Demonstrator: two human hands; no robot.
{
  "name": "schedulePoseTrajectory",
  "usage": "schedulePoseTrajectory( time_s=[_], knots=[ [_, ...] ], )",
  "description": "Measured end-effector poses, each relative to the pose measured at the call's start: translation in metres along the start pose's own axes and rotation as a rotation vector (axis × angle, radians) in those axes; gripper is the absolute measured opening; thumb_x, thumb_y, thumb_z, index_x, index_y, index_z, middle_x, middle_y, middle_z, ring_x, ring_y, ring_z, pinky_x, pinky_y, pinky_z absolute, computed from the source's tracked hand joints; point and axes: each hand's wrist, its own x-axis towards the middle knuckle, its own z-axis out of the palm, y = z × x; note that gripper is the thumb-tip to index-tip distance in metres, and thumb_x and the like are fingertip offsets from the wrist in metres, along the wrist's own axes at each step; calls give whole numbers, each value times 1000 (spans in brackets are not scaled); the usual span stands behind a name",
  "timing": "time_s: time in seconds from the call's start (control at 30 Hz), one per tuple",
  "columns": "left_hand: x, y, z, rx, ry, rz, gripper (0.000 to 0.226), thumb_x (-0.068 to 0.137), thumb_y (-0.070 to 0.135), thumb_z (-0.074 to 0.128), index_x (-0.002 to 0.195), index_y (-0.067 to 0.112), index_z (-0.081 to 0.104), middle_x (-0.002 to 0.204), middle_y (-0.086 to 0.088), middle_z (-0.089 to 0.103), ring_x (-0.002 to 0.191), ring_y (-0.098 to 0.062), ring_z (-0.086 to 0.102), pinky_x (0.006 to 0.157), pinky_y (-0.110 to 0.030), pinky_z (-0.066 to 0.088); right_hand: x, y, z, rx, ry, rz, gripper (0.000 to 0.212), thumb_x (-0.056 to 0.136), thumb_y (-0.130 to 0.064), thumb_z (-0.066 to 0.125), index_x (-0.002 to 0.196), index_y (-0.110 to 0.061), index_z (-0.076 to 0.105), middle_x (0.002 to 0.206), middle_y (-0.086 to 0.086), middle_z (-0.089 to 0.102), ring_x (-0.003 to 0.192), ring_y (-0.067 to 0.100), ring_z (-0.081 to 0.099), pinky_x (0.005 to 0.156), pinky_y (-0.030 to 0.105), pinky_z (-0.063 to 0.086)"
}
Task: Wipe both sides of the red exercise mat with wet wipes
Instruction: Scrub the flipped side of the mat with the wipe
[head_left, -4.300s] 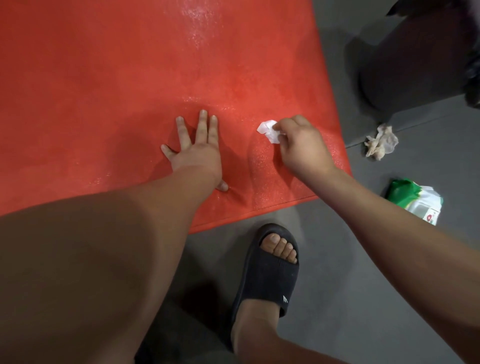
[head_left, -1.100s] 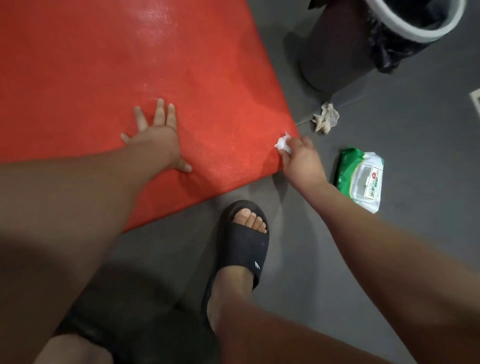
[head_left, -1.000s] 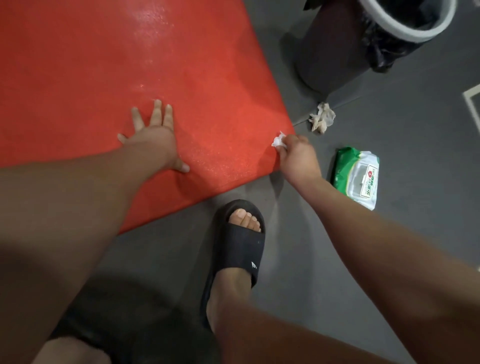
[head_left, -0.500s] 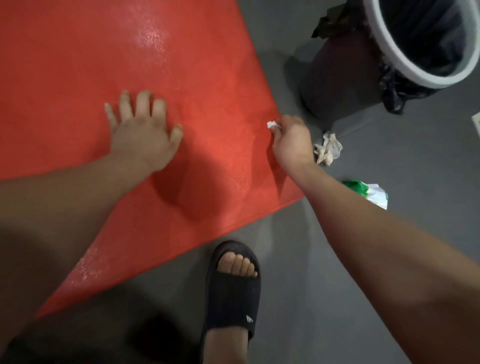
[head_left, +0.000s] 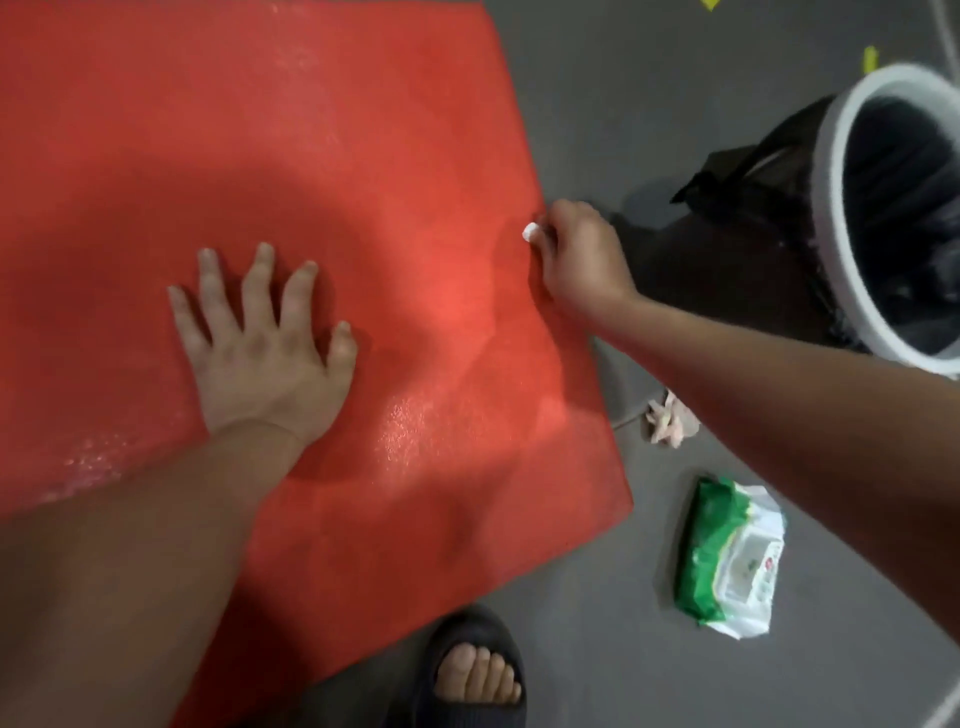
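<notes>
Grey floor (head_left: 597, 623), smooth and matte. Red mat (head_left: 363, 130) lies flat on it, with a fine pebbled foam texture and wet sheen patches near the front. Left hand (head_left: 265, 353) is flat on the mat, fingers spread and holding nothing. Right hand (head_left: 582, 260) is curled round a small white wipe (head_left: 531, 231) at the mat's right edge. Round white-rimmed bin (head_left: 831, 208) with a black liner stands right. Crumpled used wipe (head_left: 667, 421) and green-white pack (head_left: 727, 556) lie on the floor; black slipper (head_left: 467, 644) at the front. Since 0.5 s ago the right hand has moved further up the edge; the left stays planted.
</notes>
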Motion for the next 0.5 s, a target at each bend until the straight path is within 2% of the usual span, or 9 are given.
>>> schedulePoseTrajectory(
  time_s=[0.1, 0.23, 0.3, 0.37, 0.5],
  knots=[
    [0, 0, 0, -8, 19, 0, 65, 92, 53, 43, 151, 25, 42, 163, -9, 31, 154, -44, 10, 122, -65, 5, 36, -12, -1, -22, -41, -11, 14, 98, -21, 54, 102, -11, 63, 105, 13, 63, 99, 30, 59, 81, 32, 38],
    [2, -1, 1, -21, 6, -20, 65, 90, 51, 45, 150, 26, 42, 163, -8, 31, 154, -44, 9, 123, -64, 2, 60, -16, 8, -45, 6, -59, 18, 99, -24, 50, 100, -8, 58, 104, 14, 60, 96, 32, 56, 75, 29, 31],
    [2, 0, 3, -16, -2, -18, 65, 90, 51, 46, 150, 26, 42, 163, -8, 31, 154, -44, 9, 123, -64, 2, 55, -6, 10, -89, 54, -102, 26, 100, -32, 48, 99, -8, 58, 106, 15, 55, 94, 31, 52, 79, 34, 37],
    [2, 0, 3, -14, -3, -19, 65, 90, 52, 46, 150, 26, 41, 163, -8, 30, 154, -44, 9, 123, -64, 3, 50, 2, 10, -21, 91, -101, 31, 99, -38, 49, 98, -9, 61, 105, 14, 52, 91, 28, 53, 81, 34, 44],
    [1, 1, 2, -5, -3, -28, 66, 91, 52, 45, 151, 26, 40, 163, -8, 30, 155, -44, 9, 123, -65, 3, 43, 2, 10, 58, 62, -153, 30, 100, -32, 51, 91, -4, 59, 100, 15, 51, 86, 29, 54, 76, 35, 45]
  ],
)
